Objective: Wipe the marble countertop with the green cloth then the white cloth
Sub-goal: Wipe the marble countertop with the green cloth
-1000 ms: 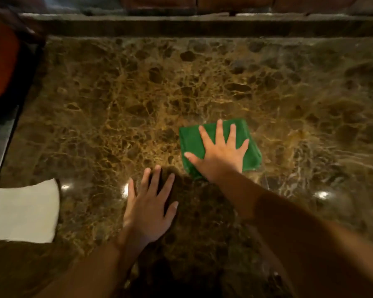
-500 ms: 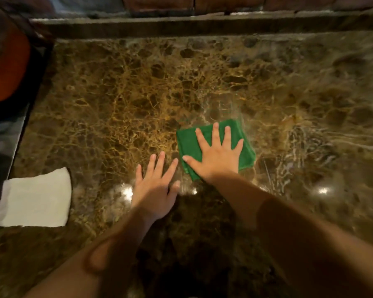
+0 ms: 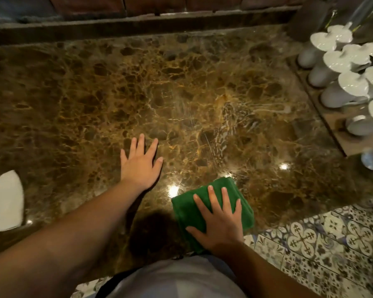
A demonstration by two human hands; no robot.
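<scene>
My right hand [image 3: 219, 220] presses flat, fingers spread, on the folded green cloth [image 3: 188, 208] at the near edge of the marble countertop [image 3: 116, 93]. My left hand [image 3: 140, 166] lies open on the marble; the white cloth [image 3: 3, 203] rests far left.

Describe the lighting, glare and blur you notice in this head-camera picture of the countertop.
Head view: dim, warm light; bright glare spots on the marble countertop near the green cloth and further right; a dark shadow at the near edge between the arms; the white cloth and white cups at the picture's edges look smeared; wide-angle bending of the back ledge.
</scene>
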